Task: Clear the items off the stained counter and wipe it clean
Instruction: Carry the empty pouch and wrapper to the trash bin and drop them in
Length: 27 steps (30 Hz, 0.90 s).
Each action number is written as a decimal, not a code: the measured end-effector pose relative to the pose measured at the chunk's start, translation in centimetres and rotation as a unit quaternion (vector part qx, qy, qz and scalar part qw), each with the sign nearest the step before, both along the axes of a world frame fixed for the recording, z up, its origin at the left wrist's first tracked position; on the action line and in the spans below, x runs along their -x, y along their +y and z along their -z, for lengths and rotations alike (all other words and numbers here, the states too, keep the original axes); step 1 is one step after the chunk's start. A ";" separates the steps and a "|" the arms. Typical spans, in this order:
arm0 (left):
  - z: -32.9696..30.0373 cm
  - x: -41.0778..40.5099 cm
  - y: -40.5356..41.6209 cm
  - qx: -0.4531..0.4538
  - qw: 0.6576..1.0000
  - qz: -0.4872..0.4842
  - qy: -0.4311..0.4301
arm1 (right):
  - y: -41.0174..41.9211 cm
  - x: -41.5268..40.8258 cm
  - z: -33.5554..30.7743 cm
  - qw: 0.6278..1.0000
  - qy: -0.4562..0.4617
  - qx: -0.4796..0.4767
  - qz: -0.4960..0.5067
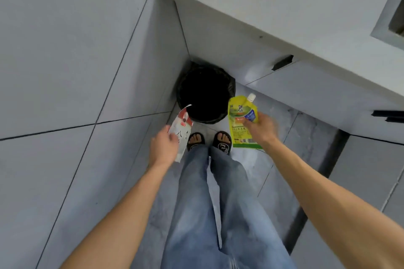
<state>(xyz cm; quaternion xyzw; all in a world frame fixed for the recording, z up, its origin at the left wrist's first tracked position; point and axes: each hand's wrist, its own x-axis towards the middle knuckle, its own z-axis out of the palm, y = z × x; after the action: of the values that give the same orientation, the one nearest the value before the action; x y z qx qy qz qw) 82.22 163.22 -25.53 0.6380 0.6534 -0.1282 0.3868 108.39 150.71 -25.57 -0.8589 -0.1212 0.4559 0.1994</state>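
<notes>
I look straight down at the floor. My left hand [163, 147] grips a white and red packet [181, 129] by its lower part. A yellow-green spouted pouch [240, 120] with a white cap is held in my right hand [261, 129]. Both items hang just in front of a round bin with a black liner [205, 94], which stands in the corner between wall and cabinet. The packet's torn top overlaps the bin's near left rim; the pouch is at its near right rim. The white counter edge [273, 28] runs across the upper right.
Grey tiled wall [65, 50] fills the left. Cabinet fronts with black handles [283, 62] line the right under the counter. My feet in black sandals [208, 141] stand on the grey floor close to the bin, with my jeans below.
</notes>
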 end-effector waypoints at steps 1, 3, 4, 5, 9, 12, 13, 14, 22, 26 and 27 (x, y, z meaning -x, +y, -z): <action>2.2 -1.3 0.9 -0.003 1.000 -0.009 -0.014 | 0.9 0.1 2.1 1.000 -0.001 -0.002 0.005; 6.8 -3.6 2.4 -0.003 0.999 -0.030 -0.039 | 2.7 0.2 6.5 1.000 0.005 -0.002 0.019; 9.2 -4.6 3.0 -0.004 0.998 -0.041 -0.053 | 3.5 0.2 8.8 1.000 0.008 -0.002 0.023; 11.6 -5.4 3.5 -0.004 0.997 -0.053 -0.065 | 4.3 0.3 11.1 1.000 0.010 -0.004 0.024; 20.6 -7.4 4.9 0.008 0.988 -0.121 -0.098 | 7.1 0.0 20.0 1.000 0.019 -0.009 0.020; 25.9 -8.1 5.8 0.004 0.985 -0.139 -0.103 | 8.8 0.0 25.0 0.999 0.023 -0.033 -0.001; 27.4 -8.2 6.1 0.009 0.984 -0.141 -0.107 | 9.3 0.1 26.5 0.999 0.024 -0.033 -0.007; 28.7 -8.4 6.3 0.020 0.983 -0.144 -0.114 | 9.6 0.2 27.9 0.999 0.027 -0.028 -0.009; 31.1 -7.8 5.0 0.089 0.974 -0.145 -0.149 | 7.5 0.5 31.1 0.998 0.039 0.029 -0.045; 26.8 -5.7 3.2 0.080 0.980 -0.120 -0.140 | 3.9 1.0 26.1 0.999 0.030 0.006 -0.032; 25.4 -5.1 2.8 0.084 0.981 -0.113 -0.134 | 2.9 1.2 24.4 0.999 0.035 0.005 -0.035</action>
<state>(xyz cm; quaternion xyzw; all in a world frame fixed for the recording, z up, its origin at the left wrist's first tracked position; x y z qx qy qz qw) 87.32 166.00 -50.93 0.5369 0.6503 -0.0515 0.5350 107.20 153.64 -49.96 -0.8387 -0.1423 0.4928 0.1829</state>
